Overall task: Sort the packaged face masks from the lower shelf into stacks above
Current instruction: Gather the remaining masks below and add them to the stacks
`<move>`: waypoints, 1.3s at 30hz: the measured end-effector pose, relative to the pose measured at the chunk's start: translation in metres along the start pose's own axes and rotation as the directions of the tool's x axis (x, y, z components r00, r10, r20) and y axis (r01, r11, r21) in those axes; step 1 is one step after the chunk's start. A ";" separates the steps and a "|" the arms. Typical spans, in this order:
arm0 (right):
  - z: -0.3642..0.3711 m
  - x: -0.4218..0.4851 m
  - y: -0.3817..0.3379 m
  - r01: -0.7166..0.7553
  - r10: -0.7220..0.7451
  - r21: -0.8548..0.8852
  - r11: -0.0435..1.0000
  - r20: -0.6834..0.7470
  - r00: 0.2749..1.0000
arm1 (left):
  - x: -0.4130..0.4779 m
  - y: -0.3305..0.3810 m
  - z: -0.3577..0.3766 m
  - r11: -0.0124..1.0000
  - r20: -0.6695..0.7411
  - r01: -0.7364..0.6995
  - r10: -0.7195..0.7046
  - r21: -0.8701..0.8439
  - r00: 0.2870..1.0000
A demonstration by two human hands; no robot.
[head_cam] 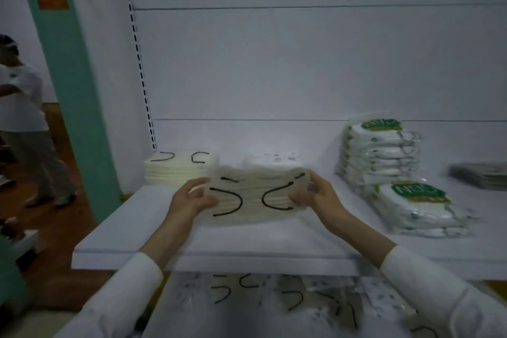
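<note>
Below the shelf's [131, 230] front edge lie loose masks [274, 296] with black loops. The left hand [192, 197] and right hand [319, 195], fingers curled, grip the ends of a cream, black-looped bundle [252, 197] over the shelf's centre-left. A matching stack [175, 170] occupies the back-left corner.

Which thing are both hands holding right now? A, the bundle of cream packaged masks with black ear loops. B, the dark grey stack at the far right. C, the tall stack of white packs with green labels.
A: the left hand and right hand hold opposite ends of the bundle of cream packaged masks with black ear loops above the white upper shelf.
</note>
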State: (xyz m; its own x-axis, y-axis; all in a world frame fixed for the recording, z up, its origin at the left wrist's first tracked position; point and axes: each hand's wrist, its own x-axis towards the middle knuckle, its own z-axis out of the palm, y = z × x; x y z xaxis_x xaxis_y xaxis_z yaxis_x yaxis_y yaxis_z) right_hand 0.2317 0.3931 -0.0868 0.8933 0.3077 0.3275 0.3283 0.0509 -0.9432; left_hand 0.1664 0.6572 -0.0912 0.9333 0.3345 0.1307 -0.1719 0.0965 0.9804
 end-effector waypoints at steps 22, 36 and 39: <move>-0.001 -0.004 0.040 -0.119 0.076 -0.166 0.979 -0.245 0.966 | 0.014 -0.040 -0.005 0.861 -0.024 -0.118 0.149 0.494 0.989; -0.172 -0.110 -0.054 -0.058 -0.090 -0.197 0.979 -0.668 0.739 | -0.030 0.008 0.192 0.840 0.270 -0.491 0.429 0.230 0.862; -0.238 -0.153 -0.075 -0.096 -0.128 -0.259 0.961 -0.723 0.679 | -0.059 0.008 0.267 0.851 0.330 -0.501 0.432 0.160 0.839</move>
State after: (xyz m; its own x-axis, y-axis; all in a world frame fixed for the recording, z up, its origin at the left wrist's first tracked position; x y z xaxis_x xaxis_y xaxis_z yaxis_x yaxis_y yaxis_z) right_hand 0.1439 0.1160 -0.0528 0.7863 -0.4849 0.3828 0.3097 -0.2268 -0.9234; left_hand 0.1941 0.3882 -0.0512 0.8129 0.0130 0.5822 -0.5635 -0.2353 0.7919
